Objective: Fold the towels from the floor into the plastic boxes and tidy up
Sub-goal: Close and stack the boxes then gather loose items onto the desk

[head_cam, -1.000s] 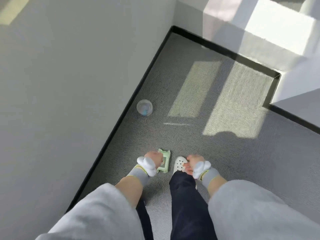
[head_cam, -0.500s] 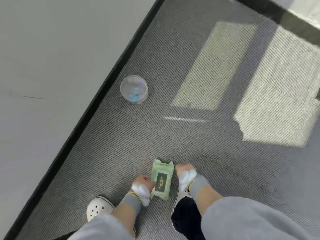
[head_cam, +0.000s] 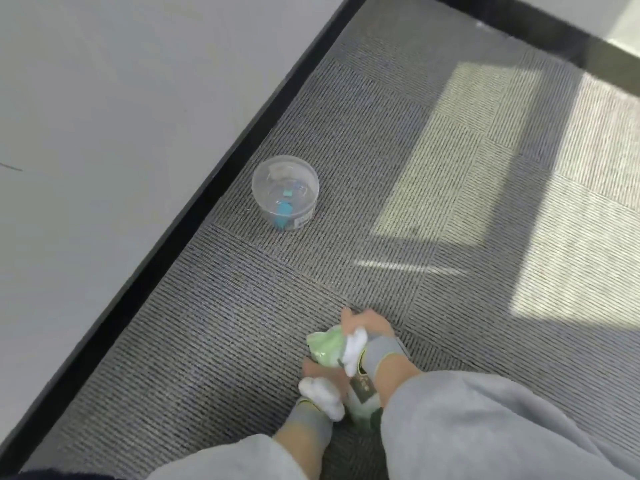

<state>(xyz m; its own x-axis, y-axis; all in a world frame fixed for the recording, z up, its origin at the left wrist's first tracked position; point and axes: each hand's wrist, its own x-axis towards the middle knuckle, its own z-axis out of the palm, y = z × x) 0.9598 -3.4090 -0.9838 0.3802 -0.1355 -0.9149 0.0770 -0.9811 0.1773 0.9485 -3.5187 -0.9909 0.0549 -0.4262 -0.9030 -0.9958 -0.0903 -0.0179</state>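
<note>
A soft green wipes pack (head_cam: 327, 348) with a dark label lies low over the grey carpet, held between both hands. My left hand (head_cam: 323, 374) grips its near left side. My right hand (head_cam: 363, 323) curls over its far end, fingers round the top. Both wrists wear grey bands with white padding. A round clear plastic box (head_cam: 284, 192) with a lid and small blue items inside stands on the carpet beyond, near the wall. No towel is in view.
A black baseboard (head_cam: 194, 202) runs diagonally along the grey wall on the left. Sunlit patches fall on the carpet (head_cam: 485, 188) at the right. My grey sleeves fill the bottom edge.
The view dropped closer to the floor. Both hands closed round the wipes pack, the right hand moving onto its far end. The white shoes left the view.
</note>
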